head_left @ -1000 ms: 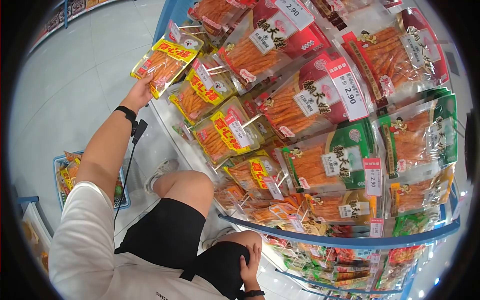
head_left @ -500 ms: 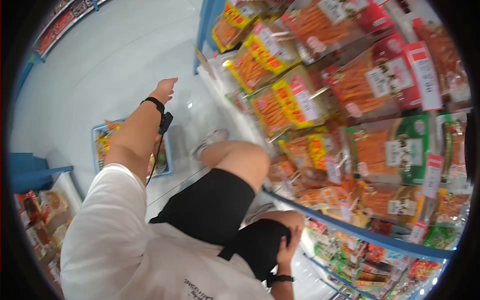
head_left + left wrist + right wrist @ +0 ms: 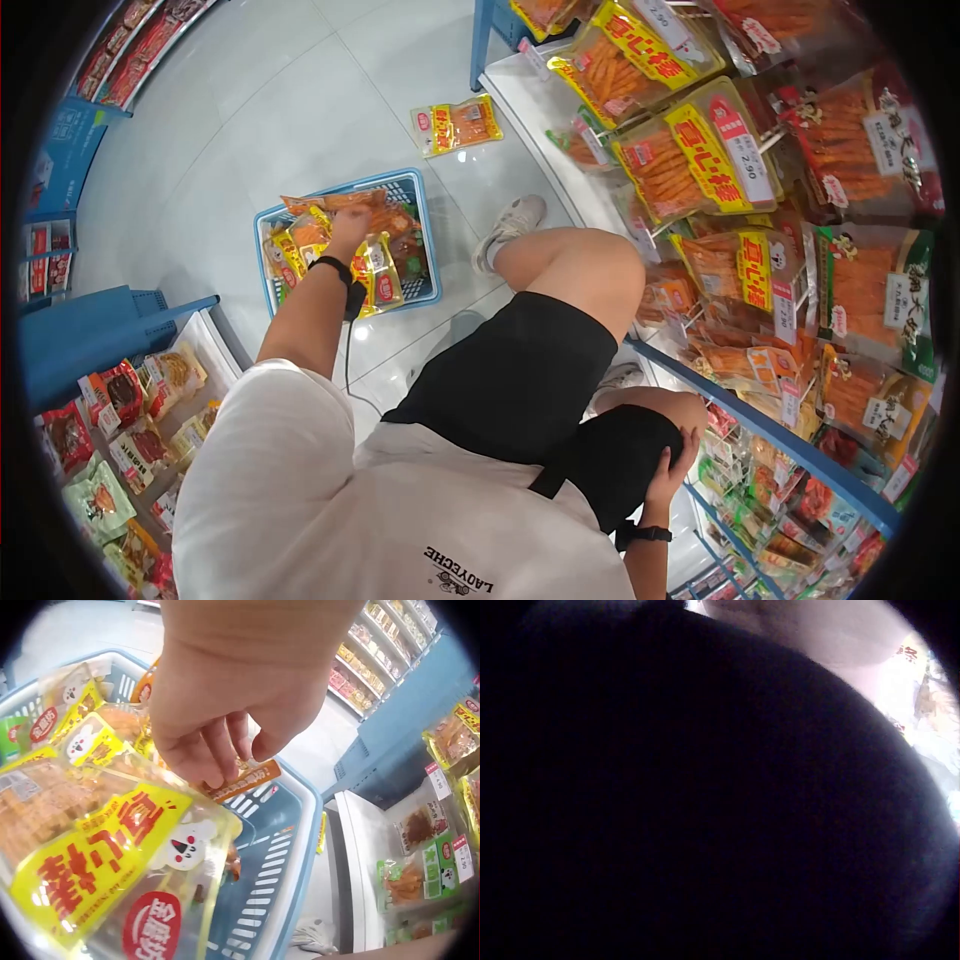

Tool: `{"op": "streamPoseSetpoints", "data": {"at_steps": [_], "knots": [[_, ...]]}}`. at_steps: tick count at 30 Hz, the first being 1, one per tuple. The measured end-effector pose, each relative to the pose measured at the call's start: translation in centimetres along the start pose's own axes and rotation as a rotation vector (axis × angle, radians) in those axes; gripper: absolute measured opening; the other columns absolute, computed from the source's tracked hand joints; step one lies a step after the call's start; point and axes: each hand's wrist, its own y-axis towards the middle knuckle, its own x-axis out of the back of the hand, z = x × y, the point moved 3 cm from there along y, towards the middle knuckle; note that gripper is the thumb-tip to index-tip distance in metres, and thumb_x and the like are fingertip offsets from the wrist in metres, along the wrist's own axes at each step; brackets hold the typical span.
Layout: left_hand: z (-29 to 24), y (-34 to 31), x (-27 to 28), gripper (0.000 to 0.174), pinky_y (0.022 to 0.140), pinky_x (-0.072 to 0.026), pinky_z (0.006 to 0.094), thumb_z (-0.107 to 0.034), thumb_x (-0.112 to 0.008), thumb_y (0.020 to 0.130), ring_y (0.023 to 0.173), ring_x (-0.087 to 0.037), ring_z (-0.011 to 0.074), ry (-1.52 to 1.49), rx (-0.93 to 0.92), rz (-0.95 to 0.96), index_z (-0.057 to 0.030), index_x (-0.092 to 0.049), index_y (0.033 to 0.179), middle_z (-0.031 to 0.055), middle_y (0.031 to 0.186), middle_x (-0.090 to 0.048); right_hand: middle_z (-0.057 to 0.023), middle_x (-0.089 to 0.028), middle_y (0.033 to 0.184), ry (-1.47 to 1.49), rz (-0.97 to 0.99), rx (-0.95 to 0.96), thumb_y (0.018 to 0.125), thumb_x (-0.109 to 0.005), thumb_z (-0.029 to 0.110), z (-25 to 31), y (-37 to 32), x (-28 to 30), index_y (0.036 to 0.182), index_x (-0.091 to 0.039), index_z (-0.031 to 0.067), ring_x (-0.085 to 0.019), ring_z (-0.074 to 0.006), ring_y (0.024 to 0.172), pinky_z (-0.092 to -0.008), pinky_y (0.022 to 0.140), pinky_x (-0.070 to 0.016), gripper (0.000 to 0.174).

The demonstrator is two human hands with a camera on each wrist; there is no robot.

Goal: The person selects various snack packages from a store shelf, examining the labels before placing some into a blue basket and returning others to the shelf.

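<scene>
My left hand [image 3: 350,228] is down over a blue plastic basket [image 3: 436,250] on the floor. In the left wrist view its fingers curl downward, tips right at an orange-edged snack packet [image 3: 251,780]; I cannot tell whether they pinch it. Beside the hand in the basket lie yellow-labelled clear packets of orange sticks [image 3: 112,862]. Another yellow-labelled packet [image 3: 457,125] lies flat on the floor past the basket. My right hand [image 3: 675,470] rests on the knee, fingers spread over the black shorts [image 3: 520,375]. The right wrist view is mostly dark.
To the right, a shelf rack holds hanging snack packets [image 3: 690,150] with price tags, and a blue rail [image 3: 770,435] runs along it. At the lower left, another shelf carries several packets [image 3: 140,455]. A shoe [image 3: 515,228] stands between basket and rack.
The yellow-labelled packet has left my left hand and now lies on the floor. That hand swung empty from the rack down to the basket. My right hand stays on the knee.
</scene>
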Motion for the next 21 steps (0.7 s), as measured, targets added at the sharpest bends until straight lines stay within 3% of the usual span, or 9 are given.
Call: {"op": "streamPoseSetpoints", "data": {"at_steps": [2, 8, 12, 15, 17, 18, 19, 20, 21], "knots": [[-3.5, 1.6, -0.8, 0.022, 0.066, -0.0510, 0.0301, -0.016, -0.062, 0.081, 0.071, -0.064, 0.0165, -0.207, 0.010, -0.008, -0.0005, -0.068, 0.096, 0.0083, 0.080, -0.069, -0.0200, -0.034, 0.147, -0.034, -0.007, -0.006, 0.092, -0.050, 0.019, -1.0, -0.9, 0.2, 0.132, -0.047, 0.0005, -0.028, -0.0374, 0.138, -0.0448, 0.114, -0.0185, 0.044], [-8.3, 11.1, -4.3, 0.022, 0.059, -0.0499, 0.0274, -0.010, -0.062, 0.078, 0.065, -0.062, 0.0132, -0.360, 0.024, -0.054, -0.0017, -0.068, 0.098, 0.0073, 0.079, -0.068, -0.0194, -0.037, 0.144, 0.048, -0.073, -0.166, 0.095, -0.047, 0.019, -4.0, -4.2, 1.2, 0.139, -0.036, -0.0006, -0.033, -0.0332, 0.135, -0.0417, 0.114, -0.0204, 0.050], [-9.0, 17.8, -7.6, 0.024, 0.058, -0.0504, 0.0298, -0.012, -0.064, 0.077, 0.065, -0.063, 0.0140, -0.248, 0.031, -0.022, -0.0030, -0.069, 0.098, 0.0075, 0.076, -0.067, -0.0220, -0.036, 0.143, -0.046, -0.050, -0.243, 0.096, -0.046, 0.037, -5.1, -5.5, 2.1, 0.138, -0.035, -0.0036, -0.036, -0.0352, 0.132, -0.0447, 0.111, -0.0240, 0.059], [-8.7, 21.0, -10.2, 0.027, 0.060, -0.0525, 0.0335, -0.018, -0.063, 0.079, 0.068, -0.065, 0.0179, -0.265, 0.260, 0.151, -0.0022, -0.069, 0.100, 0.0088, 0.083, -0.068, -0.0245, -0.041, 0.137, -0.070, -0.086, -0.344, 0.094, -0.045, 0.049, -6.9, -7.3, 3.3, 0.139, -0.032, -0.0046, -0.041, -0.0372, 0.127, -0.0458, 0.109, -0.0277, 0.072], [-7.7, 23.2, -13.2, 0.033, 0.064, -0.0545, 0.0376, -0.025, -0.061, 0.081, 0.072, -0.066, 0.0247, 0.635, -0.458, 0.513, 0.0003, -0.067, 0.102, 0.0109, 0.092, -0.068, -0.0256, -0.041, 0.135, -0.056, -0.009, -0.475, 0.092, -0.045, 0.055, -9.3, -8.4, 3.9, 0.137, -0.032, -0.0039, -0.042, -0.0372, 0.125, -0.0462, 0.105, -0.0317, 0.075], [-5.3, 24.7, -14.9, 0.035, 0.074, -0.0527, 0.0374, -0.011, -0.071, 0.074, 0.087, -0.062, 0.0249, 0.250, 0.069, 0.475, -0.0088, -0.062, 0.108, 0.0024, 0.095, -0.064, -0.0244, -0.040, 0.136, -0.086, 0.092, -0.544, 0.092, -0.046, 0.054, -9.6, -8.6, 4.3, 0.137, -0.031, -0.0028, -0.041, -0.0350, 0.126, -0.0455, 0.105, -0.0317, 0.074], [-6.4, 24.1, -15.3, 0.042, 0.077, -0.0531, 0.0370, -0.006, -0.074, 0.068, 0.093, -0.062, 0.0251, 0.134, 0.348, 0.415, -0.0091, -0.063, 0.109, 0.0053, 0.100, -0.064, -0.0309, -0.043, 0.128, -0.111, 0.073, -0.555, 0.089, -0.036, 0.067, -11.4, -9.1, 3.7, 0.133, -0.036, -0.0051, -0.044, -0.0446, 0.119, -0.0502, 0.098, -0.0354, 0.084], [-7.7, 23.6, -15.3, 0.050, 0.080, -0.0535, 0.0366, -0.001, -0.077, 0.062, 0.098, -0.061, 0.0253, 0.019, 0.623, 0.338, -0.0094, -0.063, 0.109, 0.0082, 0.105, -0.064, -0.0300, -0.045, 0.125, -0.242, 0.054, -0.550, 0.087, -0.033, 0.070, -9.7, -7.6, 3.2, 0.130, -0.037, -0.0051, -0.045, -0.0446, 0.116, -0.0514, 0.098, -0.0347, 0.087], [-6.6, 23.8, -16.3, 0.050, 0.080, -0.0535, 0.0366, -0.001, -0.077, 0.062, 0.098, -0.061, 0.0253, 0.031, 0.646, 0.341, -0.0094, -0.063, 0.109, 0.0082, 0.105, -0.064, -0.0286, -0.046, 0.123, -0.305, 0.072, -0.568, 0.088, -0.036, 0.063, -10.4, -7.0, 3.4, 0.131, -0.036, -0.0040, -0.046, -0.0422, 0.114, -0.0501, 0.097, -0.0355, 0.079]]}}
